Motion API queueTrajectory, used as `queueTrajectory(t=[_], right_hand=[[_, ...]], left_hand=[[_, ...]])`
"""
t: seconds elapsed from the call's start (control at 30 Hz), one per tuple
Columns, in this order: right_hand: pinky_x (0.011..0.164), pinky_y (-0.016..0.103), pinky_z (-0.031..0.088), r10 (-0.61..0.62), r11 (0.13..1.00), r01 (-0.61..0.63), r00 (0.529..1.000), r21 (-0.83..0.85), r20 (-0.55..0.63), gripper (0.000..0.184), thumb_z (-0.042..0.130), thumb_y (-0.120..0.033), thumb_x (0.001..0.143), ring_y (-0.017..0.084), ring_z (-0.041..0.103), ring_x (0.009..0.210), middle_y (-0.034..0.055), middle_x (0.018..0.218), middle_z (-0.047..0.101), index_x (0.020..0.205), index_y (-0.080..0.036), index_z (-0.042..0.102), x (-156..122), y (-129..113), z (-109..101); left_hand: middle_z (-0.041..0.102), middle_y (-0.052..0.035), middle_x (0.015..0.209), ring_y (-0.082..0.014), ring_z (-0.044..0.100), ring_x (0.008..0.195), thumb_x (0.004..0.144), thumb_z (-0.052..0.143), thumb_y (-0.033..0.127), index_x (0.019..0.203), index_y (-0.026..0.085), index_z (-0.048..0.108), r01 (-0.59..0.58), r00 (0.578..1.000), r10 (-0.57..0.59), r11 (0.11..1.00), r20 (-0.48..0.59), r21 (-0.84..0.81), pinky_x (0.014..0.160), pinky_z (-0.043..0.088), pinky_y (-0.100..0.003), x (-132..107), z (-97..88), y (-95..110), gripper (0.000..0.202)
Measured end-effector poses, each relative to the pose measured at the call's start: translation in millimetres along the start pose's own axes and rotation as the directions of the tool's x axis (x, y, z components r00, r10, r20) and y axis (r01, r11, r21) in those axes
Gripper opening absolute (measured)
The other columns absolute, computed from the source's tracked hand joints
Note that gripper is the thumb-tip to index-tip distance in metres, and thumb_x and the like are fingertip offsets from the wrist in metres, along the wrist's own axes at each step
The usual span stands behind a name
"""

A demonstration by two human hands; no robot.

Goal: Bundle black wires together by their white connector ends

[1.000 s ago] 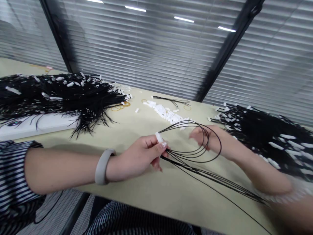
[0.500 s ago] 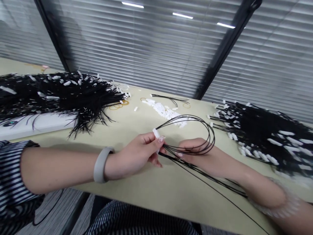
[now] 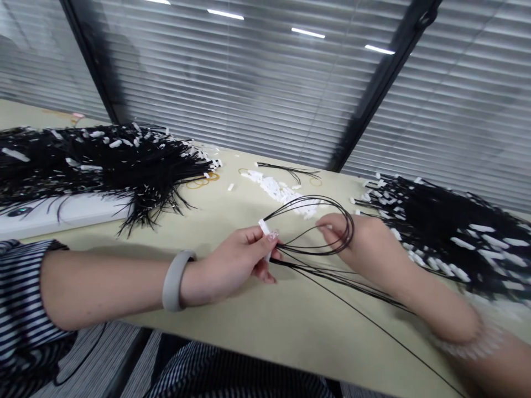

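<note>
My left hand (image 3: 236, 254) is closed on a white connector (image 3: 264, 226), with the thumb pressed on its face. Thin black wires (image 3: 309, 198) leave the connector and curve round to the right in a loop back toward it. Other black wires trail from its lower end to the lower right, passing under my right wrist. My right hand (image 3: 369, 249) sits at the loop's right side, its thumb and forefinger pinched together on what appears to be one thin black wire. That wire runs back toward the connector. The looped wires cross in front of the right fingers.
A large heap of black wires with white connectors (image 3: 124, 160) lies at the left, partly over a white box (image 3: 83, 210). Another such heap (image 3: 440, 221) is at the right. Loose white connectors (image 3: 277, 190) and yellowish rubber bands (image 3: 209, 177) lie behind my hands, before window blinds.
My right hand has moved up and slightly right, from the lower wires to the loop. It now pinches a wire drawn apart from the others. The left hand stays nearly still.
</note>
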State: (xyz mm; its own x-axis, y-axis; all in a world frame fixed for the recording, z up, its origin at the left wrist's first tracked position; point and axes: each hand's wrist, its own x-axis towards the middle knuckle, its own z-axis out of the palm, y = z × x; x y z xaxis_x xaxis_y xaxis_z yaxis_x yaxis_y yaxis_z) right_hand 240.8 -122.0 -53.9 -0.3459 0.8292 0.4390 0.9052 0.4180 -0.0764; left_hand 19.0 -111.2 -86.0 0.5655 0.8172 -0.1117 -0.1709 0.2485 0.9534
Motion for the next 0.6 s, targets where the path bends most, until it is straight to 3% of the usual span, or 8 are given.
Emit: queueTrajectory(t=[0.13,0.23,0.3,0.37,0.4,0.43,0.5,0.6], right_hand=[[0.074,0.035,0.042,0.248,0.931,-0.154,0.933,0.332,-0.262,0.023,0.053,-0.021,0.077,0.016,0.057,0.076,0.0059,0.087,0.064,0.097,-0.019,0.064,7,16,0],[0.078,0.034,0.046,0.374,0.807,-0.142,0.874,0.574,-0.31,0.024,0.045,-0.023,0.084,0.014,0.058,0.086,0.0044,0.097,0.061,0.103,-0.021,0.06,11,10,-7],[0.074,0.029,0.049,0.491,0.577,-0.07,0.826,0.814,-0.277,0.02,0.043,-0.024,0.087,0.009,0.058,0.078,0.0018,0.092,0.06,0.094,-0.023,0.061,11,-1,-16],[0.058,0.022,0.047,0.568,0.313,0.021,0.797,0.949,-0.205,0.016,0.047,-0.026,0.086,0.004,0.05,0.055,-0.0022,0.07,0.056,0.087,-0.024,0.063,6,-13,-26],[0.05,0.021,0.044,0.564,0.27,0.036,0.804,0.962,-0.188,0.016,0.048,-0.027,0.087,0.004,0.043,0.045,-0.0043,0.058,0.05,0.093,-0.027,0.063,2,-19,-30],[0.044,0.02,0.04,0.538,0.29,0.025,0.822,0.957,-0.184,0.02,0.048,-0.028,0.087,0.004,0.037,0.04,-0.0058,0.05,0.045,0.102,-0.03,0.06,-2,-24,-33],[0.04,0.021,0.038,0.463,0.423,-0.055,0.871,0.905,-0.163,0.03,0.048,-0.029,0.087,0.006,0.038,0.037,-0.0063,0.046,0.047,0.116,-0.034,0.053,-11,-32,-36],[0.044,0.02,0.043,0.329,0.664,-0.181,0.942,0.726,-0.066,0.022,0.052,-0.028,0.084,0.007,0.051,0.047,-0.0023,0.063,0.06,0.104,-0.029,0.06,-20,-39,-32]], left_hand=[[0.055,0.0027,0.072,-0.0016,0.042,0.042,0.082,0.052,0.034,0.08,0.013,0.051,0.03,0.999,-0.033,0.998,-0.038,-0.059,0.058,0.052,-0.027,1,-0.1,1,0.021],[0.055,0.0033,0.071,-0.0017,0.042,0.041,0.084,0.051,0.031,0.079,0.014,0.05,0.043,0.997,-0.049,0.994,-0.057,-0.101,0.058,0.052,-0.027,1,-0.3,1,0.018],[0.055,0.0034,0.07,-0.0017,0.041,0.041,0.084,0.05,0.031,0.078,0.014,0.049,0.04,0.997,-0.047,0.993,-0.057,-0.113,0.058,0.052,-0.027,1,-0.7,1,0.018],[0.055,0.0034,0.07,-0.0016,0.041,0.041,0.084,0.05,0.031,0.077,0.014,0.049,0.036,0.998,-0.043,0.992,-0.054,-0.123,0.058,0.052,-0.027,2,-1.1,1,0.019],[0.055,0.0035,0.069,-0.0016,0.041,0.041,0.084,0.05,0.032,0.077,0.014,0.049,0.035,0.998,-0.042,0.991,-0.055,-0.129,0.057,0.052,-0.026,2,-1.2,1,0.019],[0.055,0.0035,0.069,-0.0015,0.042,0.041,0.084,0.05,0.032,0.077,0.014,0.048,0.035,0.997,-0.043,0.99,-0.058,-0.135,0.057,0.052,-0.026,2,-1.4,1,0.019],[0.056,0.0035,0.069,-0.0015,0.042,0.041,0.084,0.051,0.033,0.078,0.014,0.049,0.031,0.997,-0.04,0.991,-0.059,-0.133,0.056,0.052,-0.025,3,-1.8,0,0.019],[0.056,0.0027,0.071,-0.0013,0.043,0.043,0.082,0.053,0.035,0.078,0.014,0.052,0.007,1.0,-0.008,0.999,-0.023,-0.048,0.056,0.052,-0.025,2,-2.7,-3,0.022]])
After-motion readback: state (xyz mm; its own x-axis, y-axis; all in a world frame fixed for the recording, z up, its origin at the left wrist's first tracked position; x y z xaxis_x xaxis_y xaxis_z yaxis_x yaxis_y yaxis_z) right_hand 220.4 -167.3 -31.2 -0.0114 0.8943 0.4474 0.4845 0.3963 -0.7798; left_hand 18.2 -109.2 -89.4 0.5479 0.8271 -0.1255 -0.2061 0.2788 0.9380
